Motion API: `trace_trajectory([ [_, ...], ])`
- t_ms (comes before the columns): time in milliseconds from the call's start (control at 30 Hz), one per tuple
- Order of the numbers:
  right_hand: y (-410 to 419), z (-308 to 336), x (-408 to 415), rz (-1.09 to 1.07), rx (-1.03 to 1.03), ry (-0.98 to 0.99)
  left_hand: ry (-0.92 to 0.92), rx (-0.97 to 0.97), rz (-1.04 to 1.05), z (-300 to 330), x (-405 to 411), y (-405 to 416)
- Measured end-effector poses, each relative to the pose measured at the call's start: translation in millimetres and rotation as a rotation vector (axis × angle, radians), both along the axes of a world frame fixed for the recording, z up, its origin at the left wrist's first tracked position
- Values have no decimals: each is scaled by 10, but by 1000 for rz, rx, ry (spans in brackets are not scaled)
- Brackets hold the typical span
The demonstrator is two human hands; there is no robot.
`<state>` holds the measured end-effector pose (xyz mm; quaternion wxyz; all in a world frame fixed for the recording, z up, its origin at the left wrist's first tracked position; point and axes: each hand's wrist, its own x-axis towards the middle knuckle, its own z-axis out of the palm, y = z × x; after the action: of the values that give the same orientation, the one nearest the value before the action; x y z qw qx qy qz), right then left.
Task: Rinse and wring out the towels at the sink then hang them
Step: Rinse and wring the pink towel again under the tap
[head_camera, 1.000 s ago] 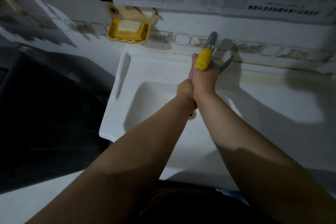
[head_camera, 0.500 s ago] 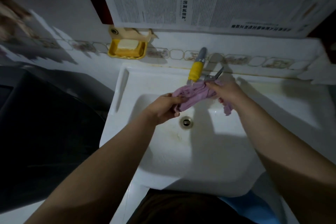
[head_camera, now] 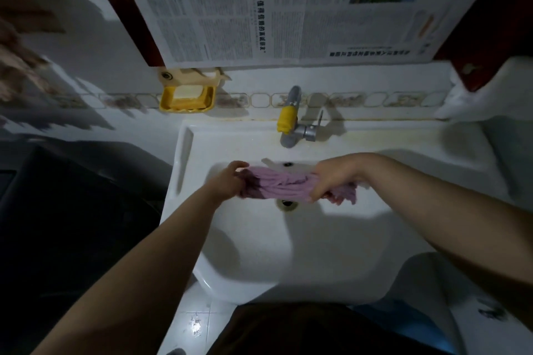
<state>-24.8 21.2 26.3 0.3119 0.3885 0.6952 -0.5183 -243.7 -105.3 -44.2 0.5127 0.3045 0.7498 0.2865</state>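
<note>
A purple towel (head_camera: 281,186), gathered into a thick ribbed rope, was stretched level over the basin of a white sink (head_camera: 253,251), directly above the drain (head_camera: 287,204). The left hand (head_camera: 230,181) was clenched around one end of the towel and the right hand (head_camera: 331,177) around the other, with a loose tail of cloth hanging below the right fist. The step in hand appeared to be wringing, the cloth bunched tight between two closed fists.

Behind the hands stood a tap (head_camera: 290,121) with a yellow collar, its spout well clear of the towel; whether water was running could not be told. A yellow soap dish (head_camera: 187,98) holding a pale bar hung on the wall to the left, under a sheet of newspaper (head_camera: 259,8) pasted across the wall.

The risks from here looked modest. A wet end could slip out of one fist if the twist outran the grip, dropping the towel into the basin. Water squeezed out near the front rim could spill onto the tiled floor (head_camera: 196,323) and leave it slick. A half-hearted twist would send a dripping towel to the line.
</note>
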Motion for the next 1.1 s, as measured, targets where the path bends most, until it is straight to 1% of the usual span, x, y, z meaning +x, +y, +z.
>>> trace_trajectory([
  [67,-150,59,-79,-197,-159,120,40,16,-347,48,65,-101],
  [100,-206,80,-118,-263,-235,175,18,29,-487,101,160,-151],
  [133,-261,104,-151,-303,-308,221,-44,70,-564,163,287,-201],
  [167,-304,123,-171,-333,-378,258,-130,133,-573,202,407,-237],
  [200,-335,165,-172,-362,-446,294,-243,204,-536,233,522,-268],
  [267,-328,249,-124,-431,-600,349,-434,318,-382,257,672,-303],
  [300,-291,286,-84,-456,-683,361,-459,359,-329,270,718,-311],
  [333,-255,350,-41,-458,-747,358,-437,381,-301,312,745,-313],
  [400,-169,463,42,-402,-782,331,-288,362,-285,370,750,-311],
  [433,-115,497,79,-364,-748,302,-221,339,-291,363,721,-306],
  [500,-17,570,116,-298,-558,191,-122,266,-356,348,618,-294],
  [600,98,563,139,-255,-131,22,13,75,-487,298,421,-305],
  [667,152,450,133,-314,160,12,44,-28,-531,221,343,-335],
  [700,159,377,117,-355,322,27,15,-72,-518,180,344,-355],
  [733,130,329,87,-385,488,46,-50,-109,-463,146,379,-381],
  [767,67,283,35,-400,632,85,-166,-132,-362,111,444,-408],
  [800,-26,253,-37,-407,730,143,-323,-132,-235,88,532,-430],
  [867,-283,203,-199,-394,789,280,-624,-94,-28,83,718,-430],
  [967,-604,135,-344,-341,716,396,-957,-33,158,156,885,-374],
  [1033,-731,141,-328,-317,587,473,-1077,-1,284,171,856,-341],
  [1100,-825,176,-266,-317,470,554,-1127,90,303,195,825,-310],
])
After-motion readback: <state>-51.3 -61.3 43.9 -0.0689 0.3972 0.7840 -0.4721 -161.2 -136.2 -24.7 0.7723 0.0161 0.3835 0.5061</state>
